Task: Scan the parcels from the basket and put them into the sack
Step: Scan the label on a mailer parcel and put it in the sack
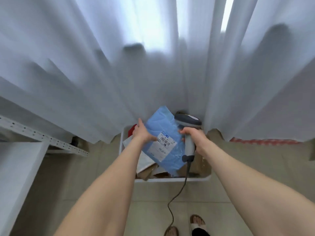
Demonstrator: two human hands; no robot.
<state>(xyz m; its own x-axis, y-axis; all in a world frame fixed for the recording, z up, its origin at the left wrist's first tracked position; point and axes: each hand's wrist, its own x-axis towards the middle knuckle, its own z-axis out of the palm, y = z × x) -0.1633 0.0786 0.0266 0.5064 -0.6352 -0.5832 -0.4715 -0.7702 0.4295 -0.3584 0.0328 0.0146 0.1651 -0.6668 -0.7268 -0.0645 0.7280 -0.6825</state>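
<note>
Pale curtains [102,74] hang behind a white basket [170,180] on the floor. Just right of the left thumb, the blue parcel's [162,126] white label [166,142] shows a barcode; its print is too blurred to read. The left hand [143,133] pinches the parcel's edge above the basket, fingers stretched along it. The right hand [193,134] is curled round the scanner [188,121] handle, with the scanner head above those fingers.

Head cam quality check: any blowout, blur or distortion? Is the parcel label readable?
Head view: window light blows out the curtain at top centre. The curtain folds are smeared by blur. Wide-angle stretch lengthens both forearms. The label on the blue parcel shows barcode bars, but its text is unreadable. The scanner is fairly sharp.
</note>
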